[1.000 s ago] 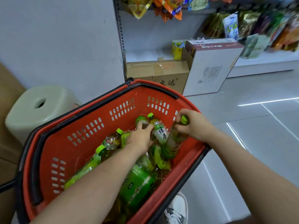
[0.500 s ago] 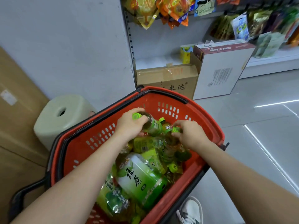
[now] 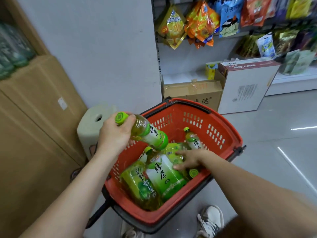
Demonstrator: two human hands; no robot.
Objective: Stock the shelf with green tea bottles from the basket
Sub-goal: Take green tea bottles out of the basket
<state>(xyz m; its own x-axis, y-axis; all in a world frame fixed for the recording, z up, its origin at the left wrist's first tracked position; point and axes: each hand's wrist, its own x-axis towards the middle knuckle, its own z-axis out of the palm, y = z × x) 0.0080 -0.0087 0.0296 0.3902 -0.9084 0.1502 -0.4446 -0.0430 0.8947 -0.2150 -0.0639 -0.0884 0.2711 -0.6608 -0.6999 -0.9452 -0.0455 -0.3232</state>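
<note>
A red basket (image 3: 221,133) on the floor holds several green tea bottles, among them two large ones (image 3: 164,176) lying flat and a small one (image 3: 193,139) leaning near the far wall. My left hand (image 3: 115,136) grips a small green tea bottle (image 3: 147,133) by its neck, tilted and lifted above the basket's left rim. Down among the bottles, my right hand (image 3: 190,159) has its fingers spread and rests on them without a clear grip.
Left of the basket stand a pale plastic stool (image 3: 92,124) and tall cardboard boxes (image 3: 37,117). Behind it are a brown carton (image 3: 193,93) and a white box (image 3: 247,86) by a shelf (image 3: 291,79) hung with snack bags (image 3: 200,26). My shoes (image 3: 211,220) are below.
My left hand has lifted its bottle up and left, out of the basket. My right hand has let go of the bottle cap it held and spread over the lower bottles.
</note>
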